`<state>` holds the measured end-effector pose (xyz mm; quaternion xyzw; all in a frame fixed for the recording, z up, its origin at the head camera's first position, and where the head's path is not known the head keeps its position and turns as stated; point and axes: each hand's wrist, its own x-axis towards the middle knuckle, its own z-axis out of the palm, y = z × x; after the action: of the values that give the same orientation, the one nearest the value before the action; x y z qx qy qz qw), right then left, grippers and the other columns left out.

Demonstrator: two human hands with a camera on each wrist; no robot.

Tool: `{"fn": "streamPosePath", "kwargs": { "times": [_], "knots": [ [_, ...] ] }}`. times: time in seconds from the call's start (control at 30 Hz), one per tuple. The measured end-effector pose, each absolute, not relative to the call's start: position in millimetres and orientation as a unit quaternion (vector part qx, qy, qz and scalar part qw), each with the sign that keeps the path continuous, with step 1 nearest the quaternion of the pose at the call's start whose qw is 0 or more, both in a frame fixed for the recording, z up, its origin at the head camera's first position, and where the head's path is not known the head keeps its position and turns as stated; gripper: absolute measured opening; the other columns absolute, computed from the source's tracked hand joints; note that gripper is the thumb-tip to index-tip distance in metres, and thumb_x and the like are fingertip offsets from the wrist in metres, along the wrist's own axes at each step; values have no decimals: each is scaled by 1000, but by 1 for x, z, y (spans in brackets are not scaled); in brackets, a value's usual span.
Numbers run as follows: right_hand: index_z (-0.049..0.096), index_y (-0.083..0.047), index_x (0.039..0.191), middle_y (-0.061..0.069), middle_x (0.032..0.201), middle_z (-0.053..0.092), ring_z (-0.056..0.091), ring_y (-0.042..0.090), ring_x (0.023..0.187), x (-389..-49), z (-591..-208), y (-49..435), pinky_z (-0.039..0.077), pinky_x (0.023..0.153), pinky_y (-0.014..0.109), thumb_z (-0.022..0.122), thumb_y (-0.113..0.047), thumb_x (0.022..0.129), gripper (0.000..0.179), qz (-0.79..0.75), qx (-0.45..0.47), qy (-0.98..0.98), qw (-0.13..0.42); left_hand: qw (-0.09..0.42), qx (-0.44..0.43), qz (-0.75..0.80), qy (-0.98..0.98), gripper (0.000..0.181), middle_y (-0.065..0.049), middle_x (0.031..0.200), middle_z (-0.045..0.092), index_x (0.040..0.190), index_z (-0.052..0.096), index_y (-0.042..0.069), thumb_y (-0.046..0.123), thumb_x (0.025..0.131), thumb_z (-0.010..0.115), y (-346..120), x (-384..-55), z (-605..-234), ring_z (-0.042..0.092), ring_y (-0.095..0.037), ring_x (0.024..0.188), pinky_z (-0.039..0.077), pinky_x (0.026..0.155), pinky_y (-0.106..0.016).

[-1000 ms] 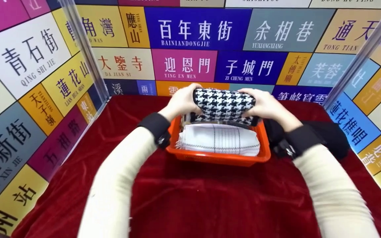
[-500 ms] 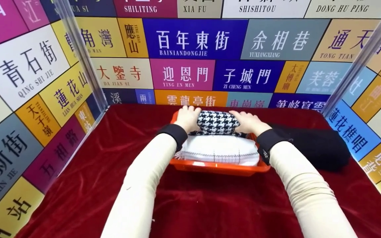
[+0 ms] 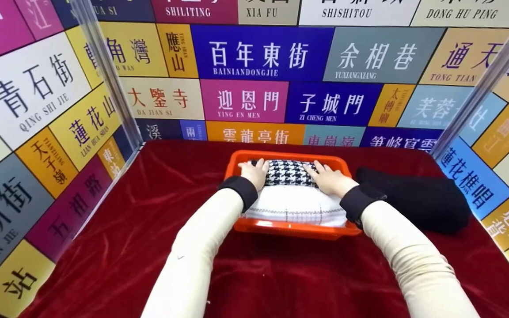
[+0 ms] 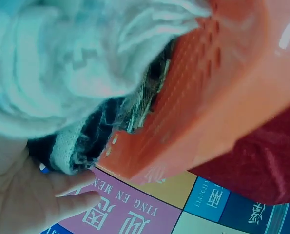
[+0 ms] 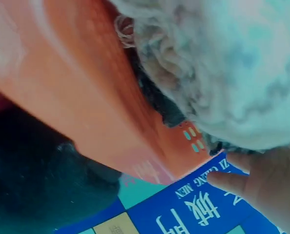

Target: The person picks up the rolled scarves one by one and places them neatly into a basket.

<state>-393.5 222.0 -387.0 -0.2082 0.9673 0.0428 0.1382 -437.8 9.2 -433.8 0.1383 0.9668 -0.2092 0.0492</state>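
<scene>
An orange plastic basket holds a folded black-and-white houndstooth cloth at its back. In front of it lies a folded white fringed cloth with thin dark lines. My left hand rests on the left end of the houndstooth cloth, fingers extended. On the right end my right hand lies with its fingers spread. In the left wrist view, the fringed white cloth bulges beside the slotted basket wall, with dark fabric underneath. The right wrist view has my extended fingers near the basket's back corner.
A folded black cloth lies to the right of the basket. Dark red velvet covers the table. Panels with printed street names wall in the back and both sides, with clear corner posts.
Both hands have lowered the houndstooth cloth from above the basket into its back part. Their grip has loosened, and the fingers now lie spread on top. The view has tilted up.
</scene>
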Motion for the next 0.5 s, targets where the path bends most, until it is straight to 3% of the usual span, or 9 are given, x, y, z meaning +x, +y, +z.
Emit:
{"fn": "streamPosePath", "kwargs": {
  "times": [0.13, 0.2, 0.4, 0.5],
  "knots": [
    [5, -11, 148, 27, 149, 3, 15, 47, 133, -393, -388, 227, 26, 100, 61, 26, -2, 96, 57, 14, -204, 967, 153, 64, 150, -196, 967, 53, 6, 154, 10, 148, 1, 22, 12, 99, 18, 8, -433, -428, 45, -33, 122, 42, 87, -56],
    [6, -12, 148, 26, 149, 4, 16, 48, 132, -393, -386, 229, 23, 101, 61, 27, -3, 96, 57, 0, -206, 968, 142, 90, 161, -152, 971, 56, 4, 154, 11, 148, 5, 21, 13, 98, 27, 4, -421, -407, 43, -35, 123, 43, 90, -52],
    [14, -1, 145, 24, 149, 13, 20, 42, 134, -392, -378, 265, 16, 108, 53, 47, -17, 94, 63, -176, -244, 953, 31, 65, 256, 10, 965, 64, 0, 152, 19, 147, 20, 21, 28, 92, 51, -30, -392, -373, 23, -47, 131, 37, 95, -54],
    [19, 2, 143, 24, 147, 19, 21, 40, 134, -388, -377, 311, 16, 109, 50, 49, -17, 93, 62, -251, -225, 941, -35, 10, 330, 76, 941, 59, -7, 148, 29, 143, 31, 15, 26, 90, 54, -48, -372, -371, 22, -48, 131, 29, 101, -57]
  ]
}}
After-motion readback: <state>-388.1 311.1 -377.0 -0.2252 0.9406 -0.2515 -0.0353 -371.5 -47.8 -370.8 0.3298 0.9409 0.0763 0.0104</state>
